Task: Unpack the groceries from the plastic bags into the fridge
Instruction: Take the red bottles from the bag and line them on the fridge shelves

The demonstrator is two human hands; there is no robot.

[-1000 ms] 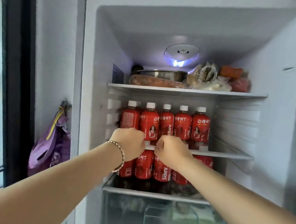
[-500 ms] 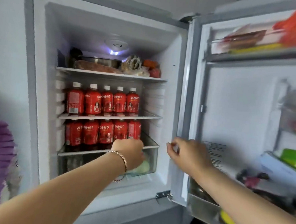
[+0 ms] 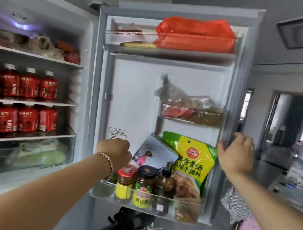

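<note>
The fridge stands open, its shelves (image 3: 36, 102) at the left packed with two rows of red juice bottles (image 3: 28, 85). The fridge door (image 3: 135, 98) is swung out to face me. My left hand (image 3: 116, 153) is a closed fist with nothing in it, hanging in front of the door's lower bin beside the jars (image 3: 143, 185). My right hand (image 3: 236, 152) grips the door's outer edge, thumb on the inner side. No grocery bag is in either hand.
A red plastic bag (image 3: 194, 35) fills the top door bin. Bagged food (image 3: 190, 111) sits in the middle bin, a yellow-green packet (image 3: 192, 162) in the lowest. A black object (image 3: 126, 222) lies on the floor below. A counter (image 3: 298, 182) is at the right.
Both hands left the bottle shelf. My view swung right from the fridge interior to the door. My right hand moved across to the door's outer edge; my left fist followed.
</note>
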